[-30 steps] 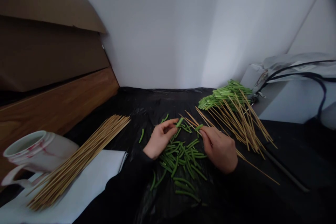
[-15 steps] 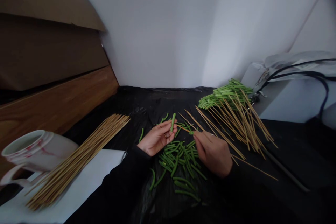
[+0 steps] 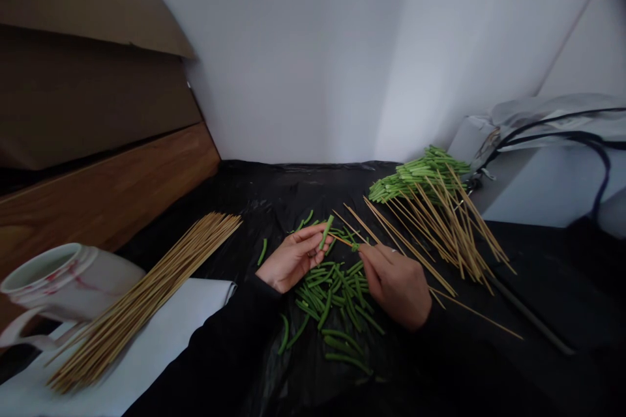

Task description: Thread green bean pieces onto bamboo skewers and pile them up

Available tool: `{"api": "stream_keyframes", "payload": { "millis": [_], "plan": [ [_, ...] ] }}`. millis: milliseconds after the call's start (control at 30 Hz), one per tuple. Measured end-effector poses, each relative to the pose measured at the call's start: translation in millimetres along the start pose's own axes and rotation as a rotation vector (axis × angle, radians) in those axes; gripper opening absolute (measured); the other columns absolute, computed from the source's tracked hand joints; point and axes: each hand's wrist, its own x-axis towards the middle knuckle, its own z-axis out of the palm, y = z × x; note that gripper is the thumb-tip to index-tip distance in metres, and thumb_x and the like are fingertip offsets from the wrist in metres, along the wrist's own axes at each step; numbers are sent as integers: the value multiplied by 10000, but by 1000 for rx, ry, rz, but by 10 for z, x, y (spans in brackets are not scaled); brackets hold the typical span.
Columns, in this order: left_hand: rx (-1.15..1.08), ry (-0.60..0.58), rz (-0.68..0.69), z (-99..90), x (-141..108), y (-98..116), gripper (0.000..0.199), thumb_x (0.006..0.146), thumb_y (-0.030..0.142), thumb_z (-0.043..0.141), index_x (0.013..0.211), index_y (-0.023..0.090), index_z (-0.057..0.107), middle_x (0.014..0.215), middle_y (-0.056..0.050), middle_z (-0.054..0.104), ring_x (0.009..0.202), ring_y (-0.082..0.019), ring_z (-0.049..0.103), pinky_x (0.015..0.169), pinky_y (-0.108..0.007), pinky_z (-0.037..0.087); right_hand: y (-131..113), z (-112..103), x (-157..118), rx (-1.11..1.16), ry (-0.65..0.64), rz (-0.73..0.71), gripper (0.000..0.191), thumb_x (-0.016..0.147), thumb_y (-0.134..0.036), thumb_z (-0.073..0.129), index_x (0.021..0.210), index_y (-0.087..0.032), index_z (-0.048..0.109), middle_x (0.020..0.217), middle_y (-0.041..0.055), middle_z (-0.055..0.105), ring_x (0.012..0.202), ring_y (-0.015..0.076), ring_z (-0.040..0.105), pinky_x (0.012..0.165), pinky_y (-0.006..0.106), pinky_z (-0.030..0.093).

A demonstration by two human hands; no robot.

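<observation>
My left hand (image 3: 293,258) pinches a cut green bean piece (image 3: 327,232) between thumb and fingers, its top tilted right. A thin bamboo skewer (image 3: 341,239) points at that piece from the right; whether its tip has entered the bean I cannot tell. My right hand (image 3: 398,283) is closed round the skewer, whose long end sticks out behind the hand. Some green shows on the skewer at my right fingertips. Below and between both hands lies a loose pile of green bean pieces (image 3: 337,296) on black plastic sheeting (image 3: 244,189).
Finished-looking skewers (image 3: 452,234) carry rows of green beans (image 3: 423,172) at the back right. At left, a bundle of bare skewers (image 3: 151,293) rests on white paper (image 3: 166,332) beside a mug (image 3: 88,273). A cardboard box (image 3: 92,91) and black cables (image 3: 581,137) flank the workspace.
The bean piece in my left hand has tilted further right. My right hand and the skewer have shifted very slightly; both hands keep their hold.
</observation>
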Motion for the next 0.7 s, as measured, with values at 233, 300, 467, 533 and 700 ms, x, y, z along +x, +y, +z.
{"api": "stream_keyframes", "payload": {
  "millis": [233, 300, 467, 533, 700],
  "plan": [
    [6, 8, 16, 3, -7, -1, 239, 793, 72, 651, 1025, 115, 688, 870, -100, 710, 756, -116, 664, 667, -182, 506, -6, -3, -2, 5, -13, 7, 203, 910, -147, 438, 982, -169, 626, 733, 15, 594, 681, 134, 553, 643, 265, 350],
    [17, 16, 25, 2, -3, -6, 235, 783, 81, 667, 1015, 112, 693, 883, -104, 713, 769, -122, 667, 680, -187, 510, -8, -2, 0, 0, -27, 16, 198, 908, -148, 442, 973, -172, 627, 732, 13, 594, 677, 134, 551, 643, 264, 349],
    [69, 45, 62, 9, 5, -13, 201, 745, 140, 726, 943, 107, 716, 838, -86, 710, 737, -114, 659, 658, -181, 503, -19, -3, 2, 9, -38, 11, 200, 906, -148, 444, 980, -171, 629, 746, 16, 607, 667, 127, 558, 637, 256, 348],
    [91, 62, 74, 9, 7, -12, 202, 719, 154, 752, 911, 103, 722, 832, -85, 711, 728, -113, 656, 651, -181, 500, -26, -6, 1, 16, -37, 14, 200, 908, -151, 442, 977, -175, 629, 754, 17, 615, 659, 123, 562, 632, 253, 349],
    [122, 80, 84, -4, 5, -5, 246, 662, 179, 799, 886, 105, 728, 845, -90, 719, 739, -119, 657, 670, -194, 501, -39, -10, -6, 66, -45, 27, 216, 916, -146, 416, 971, -169, 623, 767, 28, 629, 687, 123, 576, 645, 241, 367]
  ]
}}
